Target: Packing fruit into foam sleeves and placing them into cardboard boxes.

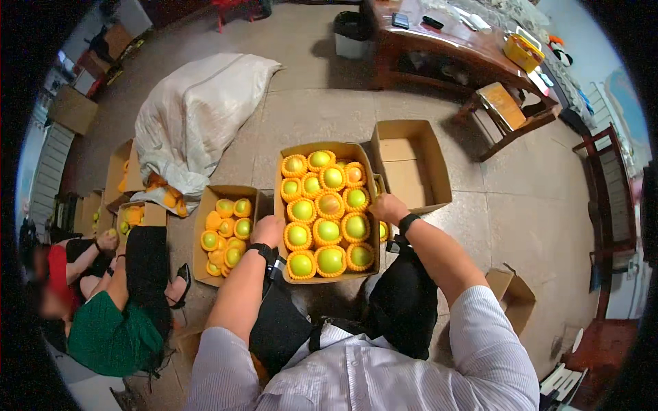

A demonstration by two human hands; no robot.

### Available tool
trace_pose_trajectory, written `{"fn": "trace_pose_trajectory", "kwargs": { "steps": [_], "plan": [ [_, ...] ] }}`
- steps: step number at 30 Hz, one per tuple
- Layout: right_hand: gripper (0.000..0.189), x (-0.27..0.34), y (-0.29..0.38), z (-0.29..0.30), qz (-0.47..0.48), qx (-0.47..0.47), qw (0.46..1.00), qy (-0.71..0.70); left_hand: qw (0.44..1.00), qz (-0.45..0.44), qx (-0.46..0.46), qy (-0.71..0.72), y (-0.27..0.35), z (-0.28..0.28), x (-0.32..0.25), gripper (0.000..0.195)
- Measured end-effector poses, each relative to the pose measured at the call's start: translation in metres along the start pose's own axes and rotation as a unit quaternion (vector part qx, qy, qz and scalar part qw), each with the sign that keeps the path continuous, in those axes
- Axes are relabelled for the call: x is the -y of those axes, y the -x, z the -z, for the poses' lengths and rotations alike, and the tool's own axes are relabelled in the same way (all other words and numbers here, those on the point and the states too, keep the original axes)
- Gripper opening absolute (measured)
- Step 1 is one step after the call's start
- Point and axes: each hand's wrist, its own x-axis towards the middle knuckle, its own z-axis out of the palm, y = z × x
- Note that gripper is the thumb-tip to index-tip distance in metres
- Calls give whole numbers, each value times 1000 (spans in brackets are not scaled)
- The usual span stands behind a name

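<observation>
Before me is a cardboard box (329,280) full of yellow-green fruit (327,230), each piece in an orange foam net sleeve. My left hand (268,231) grips its left wall, and my right hand (389,208) grips the right wall near the rim. Both wrists wear black straps. To the left, close to my left hand, stands a lower cardboard box (198,241) with more sleeved fruit. Part of another box with sleeved fruit (383,231) shows below my right hand. An open cardboard box (411,164) with a bare bottom stands at the upper right.
A large white woven sack (200,108) lies at upper left, near boxes with orange sleeves (133,215). Two people sit at the far left, one handling fruit. A wooden table (437,38), a stool (501,106) and a bin (353,38) stand farther off. Another box (511,295) lies at right.
</observation>
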Motion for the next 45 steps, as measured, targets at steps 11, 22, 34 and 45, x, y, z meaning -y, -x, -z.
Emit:
{"fn": "trace_pose_trajectory", "kwargs": {
  "steps": [11, 22, 34, 45],
  "plan": [
    [34, 67, 42, 96, -198, -31, 978, -62, 993, -72, -71, 63, 18, 20, -21, 39],
    [16, 84, 110, 75, -166, -224, 960, 33, 988, -124, -71, 52, 5, 40, -62, 37],
    [43, 21, 109, -26, -304, -110, 945, -49, 986, -163, -23, 25, -35, -11, -67, 40],
    [26, 53, 102, -1, -254, -110, 961, 14, 984, -173, 26, -14, -45, 2, -65, 33]
  ]
}}
